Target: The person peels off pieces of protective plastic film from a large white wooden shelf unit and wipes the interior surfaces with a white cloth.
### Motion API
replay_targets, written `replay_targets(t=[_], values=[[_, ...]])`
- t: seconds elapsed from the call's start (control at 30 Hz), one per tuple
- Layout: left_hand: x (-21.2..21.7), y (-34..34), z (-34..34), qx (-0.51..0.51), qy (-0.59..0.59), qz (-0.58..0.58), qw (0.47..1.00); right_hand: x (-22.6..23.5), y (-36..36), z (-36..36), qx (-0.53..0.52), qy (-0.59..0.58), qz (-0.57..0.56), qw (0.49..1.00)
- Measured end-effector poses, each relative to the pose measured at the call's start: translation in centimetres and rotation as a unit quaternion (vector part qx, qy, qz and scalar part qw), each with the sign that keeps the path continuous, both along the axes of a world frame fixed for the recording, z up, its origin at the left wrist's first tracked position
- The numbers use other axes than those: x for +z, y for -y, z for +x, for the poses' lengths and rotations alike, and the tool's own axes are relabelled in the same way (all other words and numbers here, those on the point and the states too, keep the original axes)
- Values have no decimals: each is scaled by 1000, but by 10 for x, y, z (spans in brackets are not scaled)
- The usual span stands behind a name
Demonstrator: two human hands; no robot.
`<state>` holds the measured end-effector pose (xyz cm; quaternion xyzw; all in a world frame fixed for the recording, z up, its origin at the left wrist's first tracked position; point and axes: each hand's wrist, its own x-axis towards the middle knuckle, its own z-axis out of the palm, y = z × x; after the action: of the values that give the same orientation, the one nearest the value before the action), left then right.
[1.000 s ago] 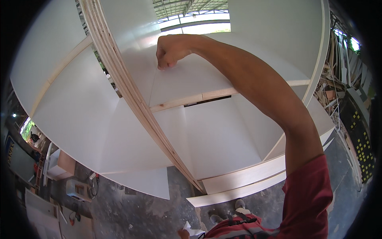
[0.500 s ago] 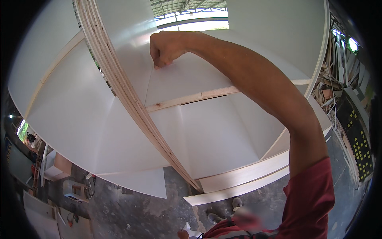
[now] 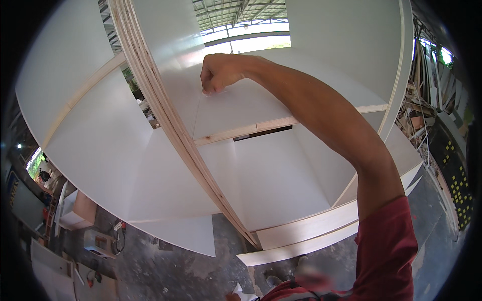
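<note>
My right hand (image 3: 222, 73) reaches deep into a white cabinet (image 3: 278, 170) with bare wood edges. Its fingers are curled into a pinch, with the fingertips down at the white shelf (image 3: 241, 108), close to the corner by the upright divider (image 3: 163, 103). Whatever the fingers hold, if anything, is hidden. A faint pinkish spot or reflection shows at the fingertips. At the lower edge, only a bit of my left hand (image 3: 232, 297) is seen, closed at a crumpled white piece, paper or cloth (image 3: 244, 293).
Pale wood strips (image 3: 306, 228) run along the cabinet's bottom front, above the grey floor (image 3: 186, 268). Another white compartment (image 3: 95, 140) lies left of the divider. A small box-shaped item (image 3: 99, 244) with a cable stands at left; stacked boards (image 3: 437, 85) lean at right.
The whole view has shifted slightly, so the cabinet appears lower and farther right. My right hand stays pinched near the same shelf corner. The left hand still has the white piece.
</note>
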<state>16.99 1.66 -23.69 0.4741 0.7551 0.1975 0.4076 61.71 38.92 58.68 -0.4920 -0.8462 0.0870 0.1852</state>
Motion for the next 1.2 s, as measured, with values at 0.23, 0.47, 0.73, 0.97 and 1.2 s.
replay_targets(t=[0.23,0.47,0.73,0.97,1.2], values=[[2,-5,4,28,-45,-8,999,0,3,-10,44,60,56,996],[7,18,6,68,-99,-36,992,-3,10,-24,-18,171,89,981],[15,13,2,113,-55,-77,989,0,1,-17,-16,98,49,994],[6,29,0,92,-83,-14,992,-3,2,-12,7,66,67,995],[2,39,-2,112,-94,-29,989,-12,-10,-13,-76,80,140,984]])
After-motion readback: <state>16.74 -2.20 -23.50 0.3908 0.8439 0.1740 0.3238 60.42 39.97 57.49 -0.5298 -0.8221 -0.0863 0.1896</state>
